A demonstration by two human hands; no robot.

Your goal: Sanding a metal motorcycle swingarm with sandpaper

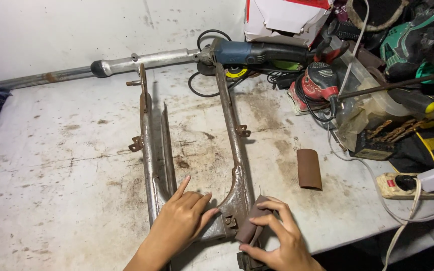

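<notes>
A rusty metal frame (pixel 234 145) is steadied by the flat, spread left hand (pixel 182 221); folded sandpaper (pixel 253 226) is pinched against it by the right hand (pixel 280 241); much rust is left.

Left half of the table (pixel 51 165) is open, easy passage. Metal frame (pixel 149 150) runs near to far mid-table, a narrow gap between its rails. Right edge is blocked by a sander (pixel 322 83), cables and power strip (pixel 408 184) (sandpaper roll (pixel 309 168) lies loose). Grinder (pixel 257 52) bars the far side.
</notes>
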